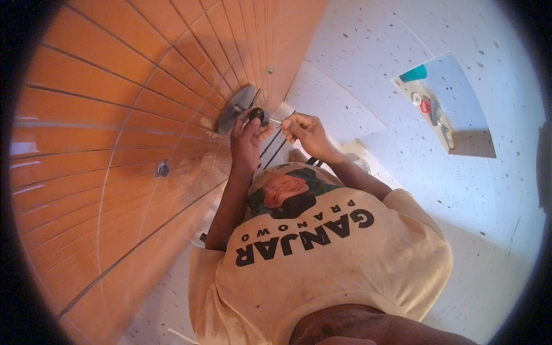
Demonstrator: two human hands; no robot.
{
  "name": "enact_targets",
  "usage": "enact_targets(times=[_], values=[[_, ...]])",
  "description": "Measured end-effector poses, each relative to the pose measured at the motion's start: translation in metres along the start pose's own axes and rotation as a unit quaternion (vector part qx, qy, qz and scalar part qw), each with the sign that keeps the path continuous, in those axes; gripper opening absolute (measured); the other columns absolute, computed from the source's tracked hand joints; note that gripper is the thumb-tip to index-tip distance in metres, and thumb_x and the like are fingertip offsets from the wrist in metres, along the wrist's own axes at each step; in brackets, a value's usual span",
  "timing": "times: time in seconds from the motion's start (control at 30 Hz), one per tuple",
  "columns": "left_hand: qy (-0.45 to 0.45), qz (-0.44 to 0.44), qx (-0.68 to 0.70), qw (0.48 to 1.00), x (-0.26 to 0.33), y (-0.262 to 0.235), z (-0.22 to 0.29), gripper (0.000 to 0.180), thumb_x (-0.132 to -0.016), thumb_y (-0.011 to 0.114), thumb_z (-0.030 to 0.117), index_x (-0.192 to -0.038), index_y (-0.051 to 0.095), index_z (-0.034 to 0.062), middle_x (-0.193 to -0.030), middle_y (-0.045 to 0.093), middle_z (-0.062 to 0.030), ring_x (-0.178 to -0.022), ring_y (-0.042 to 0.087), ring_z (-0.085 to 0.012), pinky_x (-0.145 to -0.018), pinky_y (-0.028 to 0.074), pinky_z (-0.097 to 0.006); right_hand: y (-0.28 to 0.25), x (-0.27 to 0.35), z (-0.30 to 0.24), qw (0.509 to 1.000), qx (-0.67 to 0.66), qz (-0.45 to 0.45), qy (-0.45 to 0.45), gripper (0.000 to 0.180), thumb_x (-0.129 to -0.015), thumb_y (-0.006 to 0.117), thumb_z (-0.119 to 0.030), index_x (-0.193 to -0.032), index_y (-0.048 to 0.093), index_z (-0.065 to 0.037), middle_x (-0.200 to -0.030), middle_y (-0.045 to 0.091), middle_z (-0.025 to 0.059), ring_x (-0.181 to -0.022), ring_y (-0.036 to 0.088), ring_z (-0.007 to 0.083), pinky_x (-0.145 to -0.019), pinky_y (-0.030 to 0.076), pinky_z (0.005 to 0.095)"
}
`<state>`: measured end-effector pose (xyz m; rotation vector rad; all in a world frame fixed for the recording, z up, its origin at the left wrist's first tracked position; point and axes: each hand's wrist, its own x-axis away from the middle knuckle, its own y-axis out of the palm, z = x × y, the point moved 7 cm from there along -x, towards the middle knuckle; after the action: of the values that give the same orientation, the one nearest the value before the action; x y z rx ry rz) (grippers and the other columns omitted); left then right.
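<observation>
A round grey metal plate (234, 109) sits against the orange tiled wall, with a short stub standing out from it. Just in front of that plate, my left hand (247, 141) has its fingers closed round a small round black knob-like part (256, 115). From the right, my right hand (306, 132) pinches a thin metal rod-like tool (275, 121). The tool's tip points at the black part and seems to reach it; whether it sits inside I cannot tell. The fingertips of my left hand hide some of the part.
To my left, the orange tiled wall (75, 155) carries a small metal fitting (162, 169). In the speckled white wall (368, 75) a recess (471, 103) holds a teal cup (414, 73), a red item (425, 107) and other small things. Thin dark lines run below my hands.
</observation>
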<state>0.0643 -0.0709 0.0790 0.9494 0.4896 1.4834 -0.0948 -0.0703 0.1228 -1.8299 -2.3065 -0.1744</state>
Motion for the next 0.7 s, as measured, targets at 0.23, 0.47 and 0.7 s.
enact_targets(times=[0.23, 0.47, 0.7], values=[[0.027, -0.049, -0.066, 0.996, 0.011, 0.019, 0.01, 0.032, -0.091, 0.057, 0.009, -0.121, 0.05, 0.0055, -0.112, 0.057, -0.0087, -0.102, 0.058, -0.0221, -0.093, 0.051, -0.045, -0.001, 0.021, -0.001, 0.999, -0.019, 0.034, -0.016, 0.023, -0.095, 0.06, -0.024, -0.087, 0.065, -0.002, -0.07, 0.06, 0.0009, -0.062, 0.054, 0.0072, -0.058, 0.045, 0.0245], [0.012, -0.074, -0.091, 0.993, 0.023, 0.032, 0.017, 0.035, -0.09, 0.057, 0.007, -0.124, 0.046, 0.0042, -0.115, 0.055, -0.0112, -0.107, 0.058, -0.0243, -0.096, 0.05, -0.046, 0.008, 0.035, 0.002, 0.997, -0.005, 0.075, -0.035, 0.022, -0.096, 0.058, -0.02, -0.087, 0.064, -0.001, -0.07, 0.06, 0.001, -0.061, 0.052, 0.0071, -0.056, 0.044, 0.0249], [0.019, -0.091, -0.092, 0.991, 0.03, 0.028, 0.02, 0.039, -0.088, 0.059, 0.004, -0.125, 0.045, 0.0017, -0.117, 0.056, -0.0141, -0.108, 0.059, -0.026, -0.096, 0.05, -0.041, 0.015, 0.043, 0.0, 0.992, 0.007, 0.12, -0.047, 0.021, -0.096, 0.056, -0.019, -0.089, 0.064, 0.0, -0.07, 0.06, 0.0015, -0.061, 0.052, 0.0072, -0.055, 0.044, 0.0243]])
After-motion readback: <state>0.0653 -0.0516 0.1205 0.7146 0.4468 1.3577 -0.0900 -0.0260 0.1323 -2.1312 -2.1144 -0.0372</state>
